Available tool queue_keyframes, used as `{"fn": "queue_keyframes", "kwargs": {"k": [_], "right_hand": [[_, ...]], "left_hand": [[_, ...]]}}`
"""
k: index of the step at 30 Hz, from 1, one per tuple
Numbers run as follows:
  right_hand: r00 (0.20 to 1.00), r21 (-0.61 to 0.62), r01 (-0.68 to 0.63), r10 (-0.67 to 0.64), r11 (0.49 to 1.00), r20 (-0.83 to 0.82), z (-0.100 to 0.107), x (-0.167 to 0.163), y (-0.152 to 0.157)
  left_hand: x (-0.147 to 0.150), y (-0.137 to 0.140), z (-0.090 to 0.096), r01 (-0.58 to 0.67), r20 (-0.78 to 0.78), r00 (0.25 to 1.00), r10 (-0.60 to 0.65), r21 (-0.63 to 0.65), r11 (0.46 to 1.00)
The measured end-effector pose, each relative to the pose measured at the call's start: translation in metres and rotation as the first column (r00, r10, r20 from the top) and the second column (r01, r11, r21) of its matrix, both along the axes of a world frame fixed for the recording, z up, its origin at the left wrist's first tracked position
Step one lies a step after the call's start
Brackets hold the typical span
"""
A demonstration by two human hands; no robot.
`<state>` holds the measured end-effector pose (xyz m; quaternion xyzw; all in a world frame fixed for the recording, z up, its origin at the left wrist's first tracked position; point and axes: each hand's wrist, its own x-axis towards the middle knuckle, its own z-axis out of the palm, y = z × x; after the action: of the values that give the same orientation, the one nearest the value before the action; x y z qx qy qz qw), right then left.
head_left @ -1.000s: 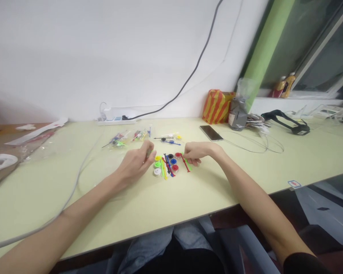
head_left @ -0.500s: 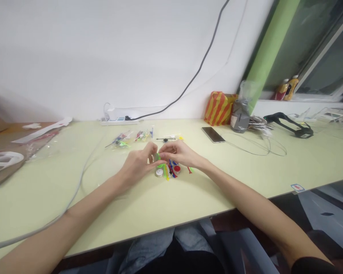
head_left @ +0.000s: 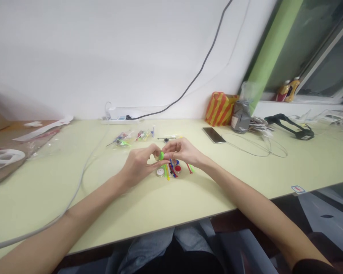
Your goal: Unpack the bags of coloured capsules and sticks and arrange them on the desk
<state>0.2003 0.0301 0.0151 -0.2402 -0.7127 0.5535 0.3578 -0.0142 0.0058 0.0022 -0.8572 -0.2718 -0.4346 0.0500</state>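
Between my two hands is a small round green plastic piece [head_left: 161, 155], held just above the table. My left hand [head_left: 141, 161] pinches it from the left with thumb and forefinger. From the right, the fingers of my right hand [head_left: 181, 152] close on the same piece; part of it is hidden behind them. Below my hands lie a white round piece [head_left: 160, 172], a red round piece [head_left: 177, 169] and several coloured plastic arrows [head_left: 168, 173]. A red arrow [head_left: 189, 168] lies right of them. Beyond my hands is a black arrow on a round base [head_left: 166, 139].
Bagged coloured parts [head_left: 122, 139] lie behind my left hand. A phone [head_left: 213, 135] and a striped bag [head_left: 220, 108] are at the back right. A power strip [head_left: 120, 120] stands by the wall. A grey cable [head_left: 77, 190] passes by my left forearm.
The green piece has turned between my fingers and shows more of its face. My hands stay together in nearly the same place; the view has shifted slightly.
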Motion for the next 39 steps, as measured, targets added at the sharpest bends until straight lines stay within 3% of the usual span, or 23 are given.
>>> {"fn": "queue_keyframes", "kwargs": {"k": [3,7,15,20,24,27,29,30,33,35,37,39], "right_hand": [[0.998,-0.028,-0.007,0.005,1.000,-0.065,-0.001,0.000,0.000],[0.989,-0.014,0.090,-0.091,0.996,-0.120,0.002,-0.001,-0.001],[0.963,0.111,0.258,-0.246,0.960,-0.108,0.004,-0.004,-0.006],[0.916,0.361,0.388,-0.398,0.848,-0.049,0.001,-0.006,-0.004],[0.901,0.604,0.351,-0.434,0.715,-0.009,0.010,0.000,-0.003],[0.908,0.678,0.318,-0.417,0.662,-0.019,0.019,0.005,-0.005],[0.912,0.648,0.343,-0.405,0.680,-0.058,0.021,0.006,-0.006],[0.912,0.595,0.372,-0.400,0.712,-0.091,0.020,0.005,-0.006],[0.906,0.323,0.420,-0.370,0.848,-0.204,0.012,0.001,-0.001],[0.903,0.161,0.395,-0.351,0.904,-0.247,0.005,-0.002,0.003],[0.903,0.091,0.378,-0.346,0.921,-0.255,-0.001,-0.002,0.006],[0.907,0.111,0.383,-0.350,0.917,-0.234,-0.002,0.003,0.008]], "left_hand": [[0.000,-0.001,0.002,0.010,0.013,1.000,-0.010,-0.001,1.000],[0.001,-0.001,0.003,-0.001,-0.001,1.000,0.001,-0.080,0.997],[0.000,0.002,0.001,-0.138,-0.075,0.989,0.127,-0.159,0.978],[-0.003,0.003,0.002,-0.149,-0.081,0.987,0.137,-0.166,0.975],[-0.005,0.004,0.000,-0.091,-0.051,0.995,0.084,-0.155,0.984],[-0.006,0.003,0.001,-0.029,-0.023,0.999,0.026,-0.153,0.988],[-0.005,0.002,0.001,0.000,-0.041,0.999,-0.006,-0.143,0.990],[-0.005,0.001,0.001,0.006,-0.063,0.998,-0.015,-0.139,0.990],[-0.003,0.000,0.000,0.000,-0.162,0.987,-0.024,-0.147,0.989],[-0.002,0.000,-0.001,-0.018,-0.226,0.974,-0.022,-0.176,0.984],[-0.002,0.000,-0.002,-0.036,-0.274,0.962,-0.019,-0.194,0.980],[-0.002,0.001,-0.002,-0.050,-0.314,0.949,-0.012,-0.188,0.981]]}}
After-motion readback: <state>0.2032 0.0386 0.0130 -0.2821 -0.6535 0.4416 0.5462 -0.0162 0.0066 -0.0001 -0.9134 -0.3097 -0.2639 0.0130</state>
